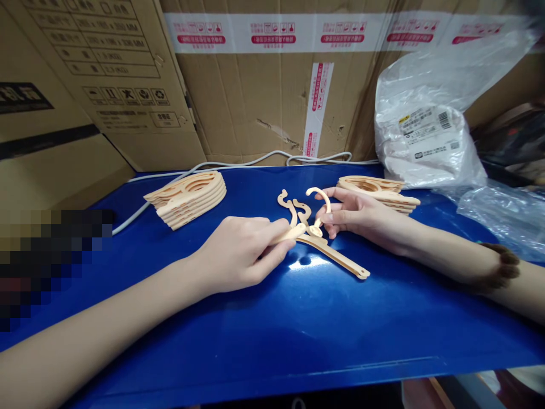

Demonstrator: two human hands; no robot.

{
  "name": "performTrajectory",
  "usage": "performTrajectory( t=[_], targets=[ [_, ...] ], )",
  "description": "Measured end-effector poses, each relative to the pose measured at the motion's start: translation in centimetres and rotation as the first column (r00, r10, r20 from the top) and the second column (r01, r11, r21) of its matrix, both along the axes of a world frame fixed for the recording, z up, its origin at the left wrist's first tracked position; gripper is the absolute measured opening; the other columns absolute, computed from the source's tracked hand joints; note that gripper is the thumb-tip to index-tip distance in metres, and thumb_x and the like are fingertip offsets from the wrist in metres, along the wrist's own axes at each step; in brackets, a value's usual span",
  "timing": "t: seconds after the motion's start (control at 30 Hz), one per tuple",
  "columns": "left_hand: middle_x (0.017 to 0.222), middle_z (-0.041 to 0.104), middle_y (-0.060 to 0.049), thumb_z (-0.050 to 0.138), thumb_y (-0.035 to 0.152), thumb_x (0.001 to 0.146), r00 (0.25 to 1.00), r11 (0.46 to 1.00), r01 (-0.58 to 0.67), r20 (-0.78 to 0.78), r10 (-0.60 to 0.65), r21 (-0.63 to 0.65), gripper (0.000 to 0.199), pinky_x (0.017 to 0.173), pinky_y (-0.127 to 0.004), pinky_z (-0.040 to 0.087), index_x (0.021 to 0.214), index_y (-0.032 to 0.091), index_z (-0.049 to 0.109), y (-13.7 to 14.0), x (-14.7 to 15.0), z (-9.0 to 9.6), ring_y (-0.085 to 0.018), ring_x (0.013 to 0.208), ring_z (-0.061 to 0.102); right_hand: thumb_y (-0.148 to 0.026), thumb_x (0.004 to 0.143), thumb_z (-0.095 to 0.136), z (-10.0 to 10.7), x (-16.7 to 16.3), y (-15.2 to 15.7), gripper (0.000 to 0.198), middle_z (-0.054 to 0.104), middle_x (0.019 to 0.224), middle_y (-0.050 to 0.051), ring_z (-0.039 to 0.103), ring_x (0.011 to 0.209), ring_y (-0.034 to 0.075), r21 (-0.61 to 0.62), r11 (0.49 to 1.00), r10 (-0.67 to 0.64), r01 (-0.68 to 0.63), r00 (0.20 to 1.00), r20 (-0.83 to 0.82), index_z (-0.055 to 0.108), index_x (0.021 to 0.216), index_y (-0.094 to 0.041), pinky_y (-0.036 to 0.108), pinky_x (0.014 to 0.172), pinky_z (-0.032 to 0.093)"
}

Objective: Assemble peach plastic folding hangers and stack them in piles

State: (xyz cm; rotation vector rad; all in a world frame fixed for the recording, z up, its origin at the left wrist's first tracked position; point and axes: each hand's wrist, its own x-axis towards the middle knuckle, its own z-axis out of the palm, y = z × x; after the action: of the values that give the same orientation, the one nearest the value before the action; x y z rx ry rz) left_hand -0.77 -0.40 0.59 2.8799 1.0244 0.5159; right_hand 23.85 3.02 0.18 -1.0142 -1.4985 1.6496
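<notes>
My left hand (244, 250) is closed, pinching one end of a beige arm piece (294, 230) between thumb and fingers. From beside that grip, long slim beige bars (336, 257) slant down to the right, low over the table. My right hand (361, 218) pinches a curved beige hanger hook (327, 199) by its stem. The round base of the hook (315, 231) is against or just above the bars; contact is unclear. Behind lie loose beige hook-shaped pieces (284, 197), between my two hands. These look like parts of folding clothes hangers.
A stack of folded beige hangers (191, 199) stands at left; a second stack (378, 190) sits behind my right hand. A white cable (238, 165) runs along the back of the blue table (272, 341). Cardboard boxes (255, 85) and a plastic bag (426, 125) border it.
</notes>
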Motion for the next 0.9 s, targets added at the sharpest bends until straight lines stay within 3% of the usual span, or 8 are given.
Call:
performTrajectory(
  t=[0.13,0.73,0.9],
  targets=[
    [0.066,0.052,0.002,0.04,0.033,0.101,0.999,0.999,0.026,0.021,-0.026,0.022,0.031,0.054,-0.027,0.027,0.08,0.017,0.057,0.17,-0.08,-0.16,-0.012,0.06,0.05,-0.024,0.074,0.08,-0.05,0.02,0.03,0.052,0.07,0.084,0.0,0.061,0.067,0.009,-0.006,1.0,0.011,-0.011,1.0,-0.008,0.051,0.117,-0.019,0.023,0.066,0.051],
    [0.077,0.06,-0.001,0.042,0.033,0.102,0.993,0.989,0.11,0.022,-0.113,0.102,0.031,0.06,-0.024,0.038,0.095,0.013,0.065,0.3,-0.08,-0.14,-0.015,0.074,0.053,-0.026,0.074,0.081,-0.14,0.21,0.19,0.047,0.066,0.081,-0.003,0.057,0.065,0.008,0.017,0.998,0.067,-0.066,0.997,-0.023,0.05,0.11,-0.02,0.022,0.062,0.049],
    [0.077,0.062,0.0,0.043,0.033,0.103,0.993,0.987,0.107,0.034,-0.112,0.123,0.03,0.061,-0.023,0.04,0.1,0.014,0.065,0.21,0.03,-0.22,-0.014,0.073,0.054,-0.026,0.077,0.078,0.01,0.24,0.05,0.054,0.067,0.079,-0.005,0.058,0.061,0.007,0.038,0.995,0.088,-0.087,0.996,-0.008,0.049,0.123,-0.021,0.023,0.063,0.047]
  ],
)
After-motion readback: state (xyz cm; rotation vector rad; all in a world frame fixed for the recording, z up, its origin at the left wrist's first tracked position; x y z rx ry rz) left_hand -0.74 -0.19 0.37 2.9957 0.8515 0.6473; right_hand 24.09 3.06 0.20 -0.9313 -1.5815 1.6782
